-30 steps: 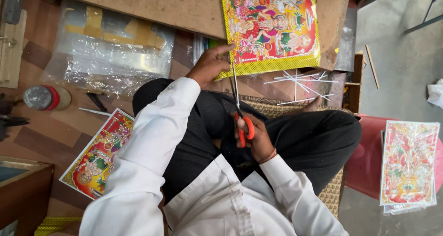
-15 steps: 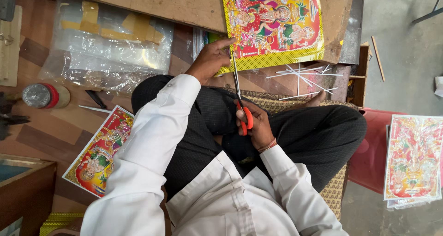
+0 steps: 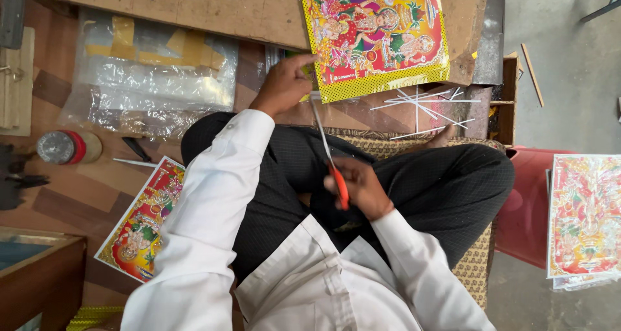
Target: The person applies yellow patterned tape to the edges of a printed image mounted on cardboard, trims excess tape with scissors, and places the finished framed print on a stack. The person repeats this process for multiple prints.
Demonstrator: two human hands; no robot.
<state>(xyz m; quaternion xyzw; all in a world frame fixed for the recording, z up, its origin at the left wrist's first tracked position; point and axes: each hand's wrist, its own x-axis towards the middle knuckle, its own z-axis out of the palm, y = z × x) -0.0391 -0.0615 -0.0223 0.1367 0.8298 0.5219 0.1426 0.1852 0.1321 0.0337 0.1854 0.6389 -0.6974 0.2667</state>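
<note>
Counting three prints (image 3: 375,37), one scissors (image 3: 328,153)

We see even, soft daylight, bright on the white sleeve (image 3: 213,208), mild glare on the crinkled plastic sheet (image 3: 155,85), dim shade over the dark trousers (image 3: 427,182), slight softness at the frame's edges, the middle sharp.

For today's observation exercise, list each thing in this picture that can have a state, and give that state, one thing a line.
Left hand: gripping the bottom left corner of the yellow-bordered print.
Right hand: fingers closed through the scissors' orange handles.
Scissors: blade tips at the print's lower edge; open or shut unclear.
Yellow-bordered print: flat on a wooden board.
Second print: lying on the floor, untouched.
Cut strips: scattered loose.
Jar: lying on its side.
</note>
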